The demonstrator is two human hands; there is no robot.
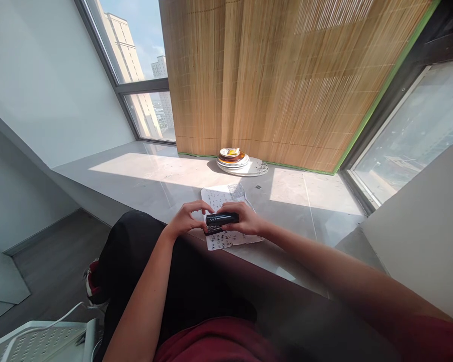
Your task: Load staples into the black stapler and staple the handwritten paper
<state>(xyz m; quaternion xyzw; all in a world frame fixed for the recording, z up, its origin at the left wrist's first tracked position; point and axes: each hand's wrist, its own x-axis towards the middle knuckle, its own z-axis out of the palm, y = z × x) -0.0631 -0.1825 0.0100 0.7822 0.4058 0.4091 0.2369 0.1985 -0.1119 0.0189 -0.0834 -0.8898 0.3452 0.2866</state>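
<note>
Over a handwritten sheet of paper (219, 243), both hands are at a black object that looks like a stapler (222, 218), with small white lettering along its side. My right hand (245, 219) is wrapped round its right end. Curved around the left end is my left hand (191, 217), with its thumb and fingers at the stapler's edge. The paper is creased and lies on the window sill, partly covered by the hands. What the fingers hide underneath cannot be made out.
The pale tiled sill (128, 183) carries a stack of plates (230, 163) beside the bamboo blind (272, 85). Small dark pieces (257, 186) lie right of the paper. A white perforated chair (41, 344) with a cable stands at lower left.
</note>
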